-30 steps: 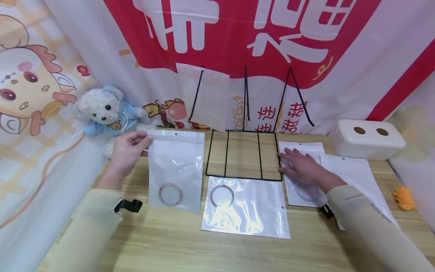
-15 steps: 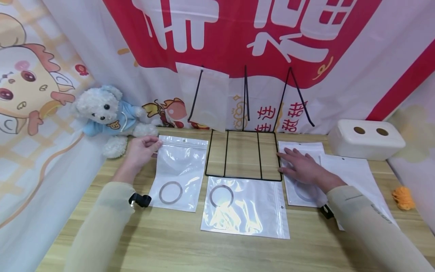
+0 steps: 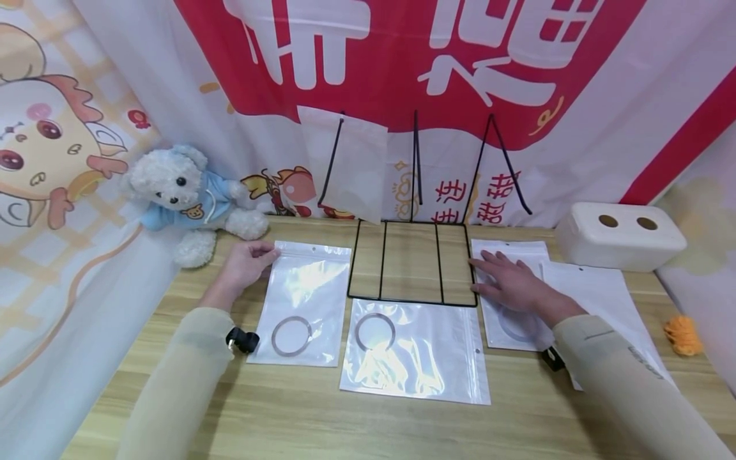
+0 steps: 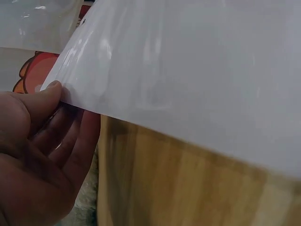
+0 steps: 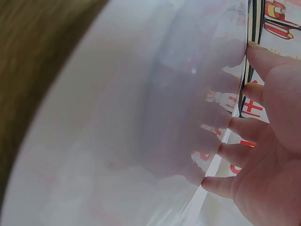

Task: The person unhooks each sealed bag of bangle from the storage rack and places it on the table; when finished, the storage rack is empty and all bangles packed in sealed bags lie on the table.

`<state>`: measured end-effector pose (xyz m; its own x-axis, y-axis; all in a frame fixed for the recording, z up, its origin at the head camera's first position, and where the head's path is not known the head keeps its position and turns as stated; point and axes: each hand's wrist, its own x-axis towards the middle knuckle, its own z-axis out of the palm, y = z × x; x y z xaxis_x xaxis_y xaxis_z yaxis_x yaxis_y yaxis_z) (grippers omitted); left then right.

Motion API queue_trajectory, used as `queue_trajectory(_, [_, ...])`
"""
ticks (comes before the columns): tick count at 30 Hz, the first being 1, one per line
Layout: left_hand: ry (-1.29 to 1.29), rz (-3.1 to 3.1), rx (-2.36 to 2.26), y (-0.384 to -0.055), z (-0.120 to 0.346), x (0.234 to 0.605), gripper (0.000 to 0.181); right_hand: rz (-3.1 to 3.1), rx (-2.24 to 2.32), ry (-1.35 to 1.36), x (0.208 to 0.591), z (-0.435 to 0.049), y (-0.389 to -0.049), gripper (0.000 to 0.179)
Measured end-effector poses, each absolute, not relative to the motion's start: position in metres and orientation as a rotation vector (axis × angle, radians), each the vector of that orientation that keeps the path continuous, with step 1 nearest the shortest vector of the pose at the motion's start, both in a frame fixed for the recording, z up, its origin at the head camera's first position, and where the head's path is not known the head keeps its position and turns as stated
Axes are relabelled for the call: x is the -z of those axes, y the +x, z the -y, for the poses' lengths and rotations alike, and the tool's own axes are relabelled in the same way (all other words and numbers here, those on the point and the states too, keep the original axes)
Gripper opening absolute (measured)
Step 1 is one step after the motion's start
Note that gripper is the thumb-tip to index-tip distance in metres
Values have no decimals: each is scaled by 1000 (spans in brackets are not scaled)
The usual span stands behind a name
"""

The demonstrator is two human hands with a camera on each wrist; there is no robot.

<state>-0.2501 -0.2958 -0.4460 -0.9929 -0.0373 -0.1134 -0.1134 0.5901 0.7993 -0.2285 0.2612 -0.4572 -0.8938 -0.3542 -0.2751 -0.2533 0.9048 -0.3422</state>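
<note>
On the left of the table lies a white zip bag with a thin ring showing near its lower end. My left hand pinches its upper left corner, thumb on top and fingers beneath, as the left wrist view shows with the bag lifting into a curve. My right hand rests with spread fingers on another zip bag, partly covering it. In the right wrist view, the fingertips of this hand press on the glossy bag.
A black wire rack with upright hooks stands between the hands, a white bag at its left hook. Another ringed bag lies in front. Around are a plush bear, white box, larger white bag and orange yarn.
My left hand has come rightward and down with the bag, which was raised and now lies lower against the table beside the rack. My right hand has stayed in place.
</note>
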Motion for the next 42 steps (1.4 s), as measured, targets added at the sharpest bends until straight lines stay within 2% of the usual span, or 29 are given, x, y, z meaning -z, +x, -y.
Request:
queue_trajectory(7, [-64,-2815,-1249,-256,295,455,33,-2736,425,-438,458,-261,-228,73])
queue_trajectory(18, [-116,-2770,-1288,-261,296,461,29,-2751,429,-463,460,-262,-227,72])
queue_trajectory(42, [-88,-2847,-1109,-264,300,450,37,-2745,443,-448,459,-262,-226,71])
